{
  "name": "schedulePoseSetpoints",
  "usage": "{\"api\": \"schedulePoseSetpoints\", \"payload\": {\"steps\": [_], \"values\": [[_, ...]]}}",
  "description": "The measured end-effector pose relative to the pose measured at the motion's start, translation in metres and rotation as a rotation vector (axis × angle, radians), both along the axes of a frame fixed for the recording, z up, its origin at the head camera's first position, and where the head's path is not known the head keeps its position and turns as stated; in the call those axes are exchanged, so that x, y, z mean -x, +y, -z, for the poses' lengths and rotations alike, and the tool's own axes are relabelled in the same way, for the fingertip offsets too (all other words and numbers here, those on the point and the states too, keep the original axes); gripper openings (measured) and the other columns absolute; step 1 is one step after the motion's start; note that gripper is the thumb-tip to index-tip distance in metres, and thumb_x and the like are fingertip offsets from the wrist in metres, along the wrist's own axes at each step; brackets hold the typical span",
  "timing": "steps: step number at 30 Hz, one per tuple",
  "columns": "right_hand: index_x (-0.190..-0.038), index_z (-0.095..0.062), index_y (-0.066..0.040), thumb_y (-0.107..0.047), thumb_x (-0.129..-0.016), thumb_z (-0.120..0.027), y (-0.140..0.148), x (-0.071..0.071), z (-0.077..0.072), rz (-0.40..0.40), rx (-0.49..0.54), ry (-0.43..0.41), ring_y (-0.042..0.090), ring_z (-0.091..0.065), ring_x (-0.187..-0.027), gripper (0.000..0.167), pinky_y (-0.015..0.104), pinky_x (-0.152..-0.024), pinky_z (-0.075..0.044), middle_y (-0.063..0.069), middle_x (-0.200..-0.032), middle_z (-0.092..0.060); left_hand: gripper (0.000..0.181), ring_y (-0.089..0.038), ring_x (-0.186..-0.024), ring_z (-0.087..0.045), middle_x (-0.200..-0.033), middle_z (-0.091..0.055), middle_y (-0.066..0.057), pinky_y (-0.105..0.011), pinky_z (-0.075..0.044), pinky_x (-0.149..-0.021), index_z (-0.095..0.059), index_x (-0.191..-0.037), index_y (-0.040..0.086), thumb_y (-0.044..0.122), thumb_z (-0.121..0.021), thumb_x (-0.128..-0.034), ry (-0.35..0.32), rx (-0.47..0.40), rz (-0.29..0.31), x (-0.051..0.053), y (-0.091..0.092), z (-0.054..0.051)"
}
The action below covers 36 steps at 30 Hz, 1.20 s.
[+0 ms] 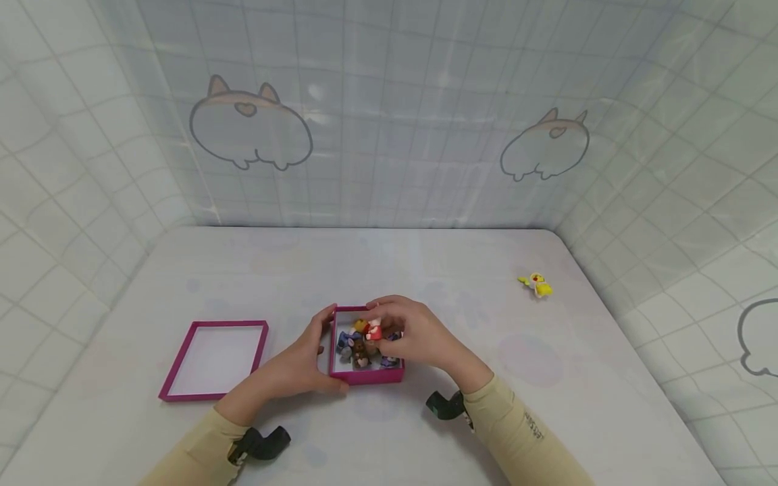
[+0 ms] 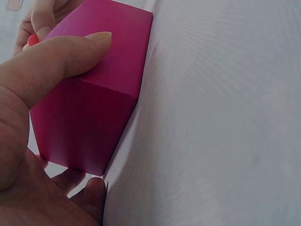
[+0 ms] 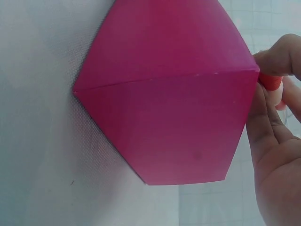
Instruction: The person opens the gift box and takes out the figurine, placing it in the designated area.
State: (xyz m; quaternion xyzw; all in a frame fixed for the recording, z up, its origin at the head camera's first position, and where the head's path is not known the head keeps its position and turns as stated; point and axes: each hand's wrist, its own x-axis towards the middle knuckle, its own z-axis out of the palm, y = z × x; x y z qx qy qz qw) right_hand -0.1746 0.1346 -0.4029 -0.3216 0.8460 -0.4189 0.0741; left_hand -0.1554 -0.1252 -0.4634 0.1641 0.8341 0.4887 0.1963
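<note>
A magenta box (image 1: 367, 378) stands on the table, holding several small figurines, among them a brown one (image 1: 360, 354) and a blue-grey one (image 1: 345, 343). My left hand (image 1: 298, 364) grips the box's left side, its thumb on the near wall, as the left wrist view shows of the box (image 2: 94, 103). Over the box's right part, my right hand (image 1: 419, 334) pinches a small figurine in red (image 1: 373, 329) between thumb and fingers; the right wrist view shows its red part (image 3: 271, 82) by the box's rim.
A magenta-rimmed lid (image 1: 261, 347) lies to the left of the box, its white inside facing up. A yellow and white figurine (image 1: 538, 285) lies at the back right. Tile-patterned sheets (image 1: 389, 135) surround the table on the back and sides.
</note>
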Motion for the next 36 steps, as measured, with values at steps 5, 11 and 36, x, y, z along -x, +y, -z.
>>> {"api": "schedulePoseSetpoints", "payload": {"steps": [5, 11, 36], "values": [[-0.12, -0.069, -0.012, -0.012, -0.082, -0.082, -0.0011, 0.0003, 0.0007, 0.015, 0.052, -0.069, 0.007, -0.064, -0.095, 0.04, 0.027, -0.082, -0.056, -0.005, -0.134, -0.056, 0.135, -0.026, -0.143, -0.028, -0.161, -0.011, -0.004, -0.047, -0.037, -0.109, 0.001, -0.155, 0.031, 0.041, -0.095, -0.0605, 0.0, 0.005, 0.002, 0.0005, 0.0, 0.0006], [-0.116, -0.069, -0.009, -0.022, -0.079, -0.086, -0.0008, 0.0023, 0.001, 0.051, 0.112, -0.13, 0.01, -0.065, -0.096, 0.043, 0.027, -0.083, -0.056, -0.004, -0.136, -0.056, 0.135, -0.027, -0.142, -0.03, -0.161, -0.012, -0.004, -0.048, -0.037, -0.109, 0.001, -0.155, 0.031, 0.041, -0.094, -0.0605, -0.005, 0.017, -0.002, 0.0003, 0.0002, 0.0], [-0.139, -0.054, -0.019, -0.007, -0.08, -0.082, 0.0043, 0.0083, -0.0026, 0.181, 0.221, -0.263, 0.015, -0.067, -0.099, 0.066, 0.034, -0.081, -0.058, -0.002, -0.126, -0.061, 0.135, -0.03, -0.142, -0.028, -0.161, -0.012, -0.005, -0.052, -0.037, -0.108, 0.0, -0.156, 0.03, 0.045, -0.094, -0.0596, 0.004, 0.025, -0.002, 0.0035, -0.0008, 0.0024]]}}
